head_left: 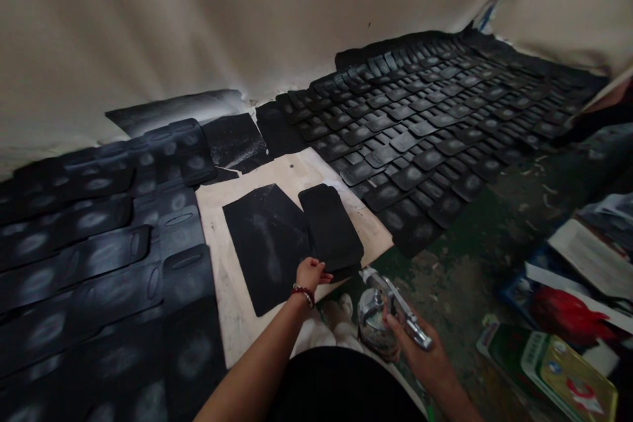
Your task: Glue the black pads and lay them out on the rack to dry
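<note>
My right hand point(415, 343) is wrapped around a metal spray gun point(395, 300) with a round paint cup point(374, 316) under it. The nozzle end points toward the near edge of a small stack of black rounded-corner pieces point(332, 227). My left hand point(312, 272), wearing a beaded bracelet, is at the near left corner of that stack. Its fingers are curled together; what they pinch, if anything, is hidden. Left of the stack, a larger black sheet point(267, 244) with a faint whitish streak lies flat. Both rest on a pale board point(222, 211).
Overlapping black pieces with whitish spots cover the floor at left point(99, 303) and at right point(420, 125). A pale curtain point(198, 20) hangs behind. On the dark green floor at right lie a green and yellow tin point(554, 369) and a red crumpled thing point(568, 313).
</note>
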The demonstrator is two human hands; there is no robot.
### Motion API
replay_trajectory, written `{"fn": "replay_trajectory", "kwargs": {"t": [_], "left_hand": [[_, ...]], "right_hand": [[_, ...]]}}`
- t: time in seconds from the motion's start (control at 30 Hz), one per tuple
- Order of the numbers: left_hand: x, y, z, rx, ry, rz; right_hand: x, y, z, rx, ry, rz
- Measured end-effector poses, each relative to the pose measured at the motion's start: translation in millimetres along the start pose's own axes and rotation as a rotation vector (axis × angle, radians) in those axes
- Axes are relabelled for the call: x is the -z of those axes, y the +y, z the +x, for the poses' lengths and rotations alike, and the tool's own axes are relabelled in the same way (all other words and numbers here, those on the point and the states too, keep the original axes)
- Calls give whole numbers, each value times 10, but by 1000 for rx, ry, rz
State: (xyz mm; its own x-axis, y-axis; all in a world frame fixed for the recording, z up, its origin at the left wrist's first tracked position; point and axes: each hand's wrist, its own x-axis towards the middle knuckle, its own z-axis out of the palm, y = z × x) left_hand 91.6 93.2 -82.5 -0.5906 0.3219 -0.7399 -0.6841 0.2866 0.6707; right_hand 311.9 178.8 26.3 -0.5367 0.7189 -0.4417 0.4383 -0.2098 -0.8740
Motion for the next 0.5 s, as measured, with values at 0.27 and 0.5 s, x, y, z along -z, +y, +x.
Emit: {"fn": "replay_trajectory", "kwargs": {"t": [0.27,0.5], "left_hand": [[24,17,-22,-8,-44,3],[23,32,-20,-8,-65,-18]], "right_hand": [[46,-59,-16,19,110,-36],[116,-68,-112,-35,22,-33]]}}
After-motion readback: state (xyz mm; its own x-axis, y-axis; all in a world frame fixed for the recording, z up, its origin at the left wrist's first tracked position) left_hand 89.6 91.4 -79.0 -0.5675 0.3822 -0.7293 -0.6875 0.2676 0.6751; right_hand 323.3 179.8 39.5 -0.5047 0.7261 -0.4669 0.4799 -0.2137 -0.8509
